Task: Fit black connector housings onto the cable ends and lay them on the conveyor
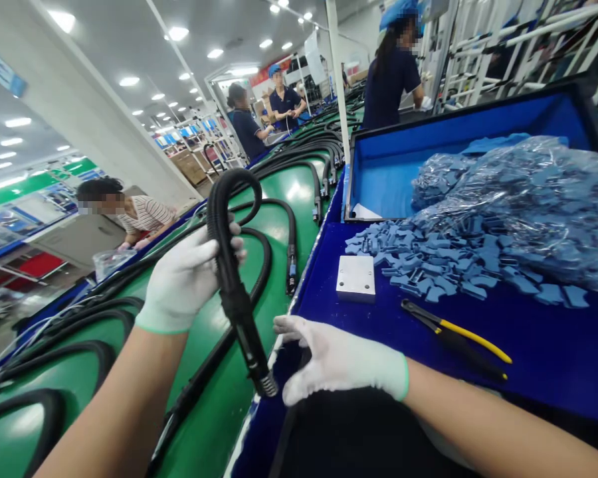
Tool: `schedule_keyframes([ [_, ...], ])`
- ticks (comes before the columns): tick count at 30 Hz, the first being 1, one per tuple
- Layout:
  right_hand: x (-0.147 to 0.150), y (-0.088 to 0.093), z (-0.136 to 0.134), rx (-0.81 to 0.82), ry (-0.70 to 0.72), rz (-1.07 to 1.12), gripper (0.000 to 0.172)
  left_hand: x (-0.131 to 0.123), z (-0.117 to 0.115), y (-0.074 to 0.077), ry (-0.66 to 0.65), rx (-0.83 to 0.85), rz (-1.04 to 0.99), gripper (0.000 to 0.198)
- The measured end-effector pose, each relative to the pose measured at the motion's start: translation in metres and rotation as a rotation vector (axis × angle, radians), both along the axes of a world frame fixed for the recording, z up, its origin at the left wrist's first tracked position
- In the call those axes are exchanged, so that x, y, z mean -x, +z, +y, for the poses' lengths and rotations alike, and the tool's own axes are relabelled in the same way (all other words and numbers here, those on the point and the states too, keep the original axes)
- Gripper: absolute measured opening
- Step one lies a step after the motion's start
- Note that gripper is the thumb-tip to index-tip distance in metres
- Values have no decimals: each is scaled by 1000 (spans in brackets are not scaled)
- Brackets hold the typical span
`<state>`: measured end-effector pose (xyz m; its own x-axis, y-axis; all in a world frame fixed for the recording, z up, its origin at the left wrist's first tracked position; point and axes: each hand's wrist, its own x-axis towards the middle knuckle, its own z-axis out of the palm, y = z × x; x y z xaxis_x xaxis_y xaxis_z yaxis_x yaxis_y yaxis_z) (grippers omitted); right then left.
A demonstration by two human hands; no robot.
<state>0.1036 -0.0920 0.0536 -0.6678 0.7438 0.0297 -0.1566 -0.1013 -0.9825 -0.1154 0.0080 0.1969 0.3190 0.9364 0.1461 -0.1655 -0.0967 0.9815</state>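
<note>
My left hand (pixel 187 275), in a white glove, is wrapped round a black corrugated hose (pixel 222 239) and holds it up over the green conveyor. The hose loops over at the top, and its black connector end (pixel 254 352) hangs down, tilted, with a spring-like metal tip. Beside that tip is my gloved right hand (pixel 323 358), thumb and fingers apart and nothing between them. On the blue bench to its right lie pliers (pixel 453 338) with one yellow and one black handle. A metal block (pixel 355 277) with small holes sits behind them.
Many small blue plastic pieces (pixel 443 259) lie heaped beside a clear bag (pixel 538 199) of the same. A blue bin (pixel 383 172) stands behind. More black hoses (pixel 94 352) lie along the green conveyor (pixel 204 405). Several people work farther off, one in stripes (pixel 147 216) across the line.
</note>
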Motion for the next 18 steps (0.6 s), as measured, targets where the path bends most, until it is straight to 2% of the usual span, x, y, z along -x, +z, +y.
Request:
schedule_keyframes([
  [2,10,-5,-4,161,27,196,103,-20,12,0,30,-120,-48,27],
  [4,10,-7,-8,268,-34,329,74,-32,21,-7,129,-231,29,27],
  [7,-17,-3,-16,230,-262,243,40,-42,15,-28,420,-532,426,41],
  [8,-31,-1,-20,187,-309,144,34,-45,7,-36,419,-689,583,43],
  [9,-46,2,-24,143,-329,28,29,-49,-3,-46,323,-855,733,44],
  [10,-61,4,-29,104,-326,-90,26,-54,-16,-56,136,-1015,852,41],
  [11,-75,7,-34,76,-304,-195,24,-59,-29,-67,-126,-1135,925,38],
  [12,-88,9,-40,58,-277,-283,23,-65,-42,-79,-301,-1201,967,33],
  [13,-99,12,-46,50,-242,-356,22,-70,-54,-92,-397,-1235,951,28],
  [14,-108,14,-52,55,-203,-415,22,-75,-65,-105,-439,-1232,922,24],
  [16,-124,16,-62,54,-149,-532,18,-82,-80,-130,-421,-1126,849,17],
  [18,-138,14,-70,-58,-261,-751,20,-86,-88,-150,-392,-926,841,15],
])
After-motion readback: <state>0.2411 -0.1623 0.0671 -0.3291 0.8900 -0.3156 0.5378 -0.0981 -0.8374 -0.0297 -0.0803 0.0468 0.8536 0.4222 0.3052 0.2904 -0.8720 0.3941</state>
